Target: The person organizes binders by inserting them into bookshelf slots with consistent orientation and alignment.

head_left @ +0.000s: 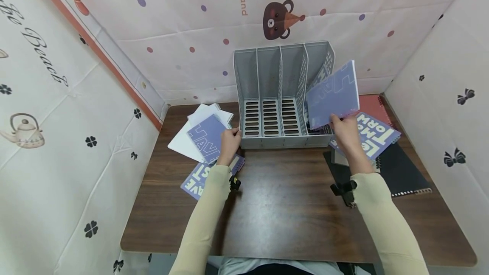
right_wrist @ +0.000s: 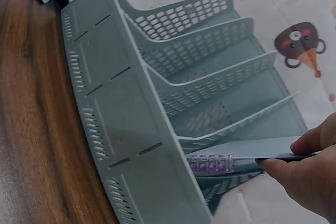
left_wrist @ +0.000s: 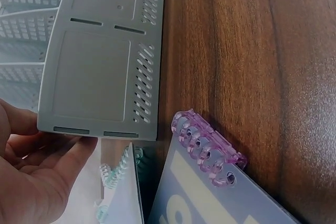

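A grey file organizer [head_left: 275, 142] with tall dividers stands against the back wall. My left hand [head_left: 230, 145] grips its front left corner, the thumb inside and fingers outside in the left wrist view. My right hand [head_left: 347, 133] pinches a blue spiral notebook [head_left: 332, 94] by its edge. That notebook tilts in the rightmost compartment, its purple rings [right_wrist: 212, 163] low behind the organizer's front wall in the right wrist view. Behind it, another patterned notebook [head_left: 320, 75] shows partly in the same compartment. The three compartments to the left hold nothing.
Left of the organizer lie white notebooks [head_left: 183, 142], a blue notebook [head_left: 208, 137] and another lettered one [head_left: 195, 180]. To the right are a red notebook [head_left: 372, 106], a lettered blue one [head_left: 374, 135] and a black one [head_left: 405, 171]. Printed cloth walls surround the wooden table [head_left: 290, 211].
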The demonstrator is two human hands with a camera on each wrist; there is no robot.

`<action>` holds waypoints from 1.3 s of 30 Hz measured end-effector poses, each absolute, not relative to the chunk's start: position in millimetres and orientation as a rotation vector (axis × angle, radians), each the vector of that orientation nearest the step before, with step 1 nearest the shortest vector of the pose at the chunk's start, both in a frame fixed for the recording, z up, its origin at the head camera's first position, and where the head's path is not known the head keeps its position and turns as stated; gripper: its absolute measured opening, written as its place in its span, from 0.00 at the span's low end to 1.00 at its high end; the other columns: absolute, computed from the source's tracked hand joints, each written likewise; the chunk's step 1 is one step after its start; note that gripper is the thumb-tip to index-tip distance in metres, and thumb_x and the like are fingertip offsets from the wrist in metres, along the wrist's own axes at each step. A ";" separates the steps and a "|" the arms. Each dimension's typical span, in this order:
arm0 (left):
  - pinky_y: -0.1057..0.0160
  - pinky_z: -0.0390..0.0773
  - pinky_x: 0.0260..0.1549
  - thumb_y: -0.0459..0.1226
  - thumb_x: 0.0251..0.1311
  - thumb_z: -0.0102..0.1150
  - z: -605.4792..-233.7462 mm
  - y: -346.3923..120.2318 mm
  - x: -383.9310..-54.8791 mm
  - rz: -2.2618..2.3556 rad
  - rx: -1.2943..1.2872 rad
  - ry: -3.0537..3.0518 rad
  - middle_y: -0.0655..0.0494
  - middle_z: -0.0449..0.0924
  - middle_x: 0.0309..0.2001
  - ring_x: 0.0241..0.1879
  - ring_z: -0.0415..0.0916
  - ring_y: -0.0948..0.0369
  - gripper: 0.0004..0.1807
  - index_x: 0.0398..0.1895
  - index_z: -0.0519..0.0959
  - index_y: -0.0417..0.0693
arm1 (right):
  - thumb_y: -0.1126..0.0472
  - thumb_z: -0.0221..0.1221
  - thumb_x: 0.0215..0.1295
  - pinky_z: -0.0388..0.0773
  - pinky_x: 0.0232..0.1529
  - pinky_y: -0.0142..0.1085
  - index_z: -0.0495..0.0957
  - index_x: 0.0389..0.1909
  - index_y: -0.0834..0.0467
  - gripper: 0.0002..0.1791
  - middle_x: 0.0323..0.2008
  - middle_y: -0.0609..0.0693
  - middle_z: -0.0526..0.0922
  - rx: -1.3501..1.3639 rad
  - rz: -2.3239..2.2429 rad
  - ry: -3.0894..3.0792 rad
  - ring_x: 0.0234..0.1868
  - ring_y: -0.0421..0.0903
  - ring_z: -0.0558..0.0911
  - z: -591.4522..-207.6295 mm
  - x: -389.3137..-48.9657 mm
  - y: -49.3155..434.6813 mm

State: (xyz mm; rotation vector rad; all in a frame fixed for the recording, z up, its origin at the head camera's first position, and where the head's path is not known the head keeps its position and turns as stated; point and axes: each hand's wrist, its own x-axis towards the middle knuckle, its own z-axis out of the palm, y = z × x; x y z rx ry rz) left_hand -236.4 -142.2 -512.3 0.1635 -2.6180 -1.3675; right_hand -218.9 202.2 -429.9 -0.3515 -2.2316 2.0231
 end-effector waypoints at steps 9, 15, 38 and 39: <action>0.64 0.70 0.27 0.32 0.71 0.56 -514.3 -142.4 -230.8 -1.419 0.169 -2.617 0.41 0.86 0.49 0.23 0.67 0.60 0.15 0.55 0.83 0.33 | 0.65 0.45 0.77 0.73 0.63 0.39 0.56 0.74 0.71 0.29 0.71 0.66 0.65 -0.424 2.102 -2.252 0.64 0.53 0.72 -453.8 -247.6 185.2; 0.63 0.68 0.24 0.33 0.72 0.56 -514.1 -141.8 -230.5 -1.434 0.174 -2.629 0.40 0.86 0.48 0.20 0.64 0.59 0.16 0.56 0.82 0.34 | 0.65 0.47 0.77 0.76 0.48 0.29 0.61 0.69 0.75 0.25 0.61 0.60 0.68 -0.503 2.140 -2.161 0.47 0.40 0.72 -465.5 -266.0 177.0; 0.66 0.62 0.17 0.33 0.72 0.55 -514.0 -141.8 -233.0 -1.444 0.163 -2.635 0.39 0.87 0.46 0.15 0.60 0.62 0.17 0.58 0.81 0.32 | 0.64 0.54 0.73 0.78 0.45 0.35 0.73 0.63 0.73 0.22 0.52 0.62 0.78 -0.461 2.035 -2.318 0.42 0.44 0.77 -485.9 -281.2 181.3; 0.66 0.62 0.17 0.33 0.72 0.55 -513.8 -141.8 -233.1 -1.439 0.161 -2.634 0.39 0.87 0.46 0.16 0.60 0.62 0.16 0.58 0.81 0.32 | 0.64 0.50 0.75 0.77 0.46 0.38 0.71 0.64 0.75 0.23 0.51 0.64 0.76 -0.463 1.957 -2.446 0.42 0.47 0.76 -479.0 -276.6 179.8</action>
